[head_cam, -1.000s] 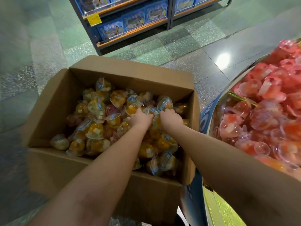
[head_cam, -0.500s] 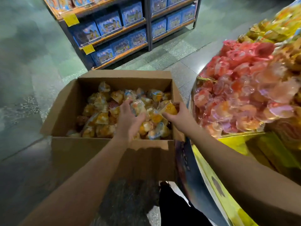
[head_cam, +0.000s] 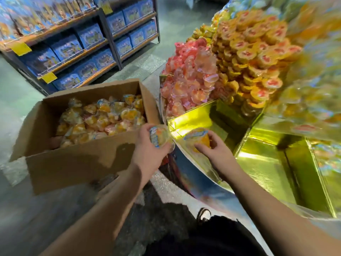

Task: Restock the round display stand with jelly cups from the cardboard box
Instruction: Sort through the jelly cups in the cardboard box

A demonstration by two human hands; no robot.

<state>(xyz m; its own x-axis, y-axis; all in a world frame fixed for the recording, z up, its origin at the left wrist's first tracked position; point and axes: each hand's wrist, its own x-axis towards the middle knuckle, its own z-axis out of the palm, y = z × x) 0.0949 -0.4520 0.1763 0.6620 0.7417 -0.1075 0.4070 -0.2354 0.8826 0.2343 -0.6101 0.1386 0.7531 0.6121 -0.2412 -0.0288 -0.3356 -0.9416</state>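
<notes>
Looking down from the head camera, the cardboard box (head_cam: pixel 77 159) sits open on the floor just left of the round display stand (head_cam: pixel 201 170), and it is the landmark for everything else. Inside the box lies a loose heap of orange and yellow jelly cups (head_cam: pixel 103 117). At the box's near right corner the left hand (head_cam: pixel 149 150) has its grip clamped on one jelly cup (head_cam: pixel 159 135), fingers curled round the clear tub with its blue-edged lid facing up. Right of the box, past the stand's shiny curved rim, the right hand (head_cam: pixel 215 150) has its grip clamped on a second cup (head_cam: pixel 199 139), orange inside, held just above the stand's gold-lined compartment (head_cam: pixel 195 117). Further right of the box lies another gold compartment (head_cam: pixel 267 163). Beyond the box's far right corner, pink cups (head_cam: pixel 188 78) are piled on the stand, with stacked yellow cups (head_cam: pixel 254 58) beside them to the right. Behind the box, across the floor, shelves (head_cam: pixel 77 45) carry rows of blue boxes. Near the box's front, below the arms, a dark trouser leg and a shoe (head_cam: pixel 203 214) show.
</notes>
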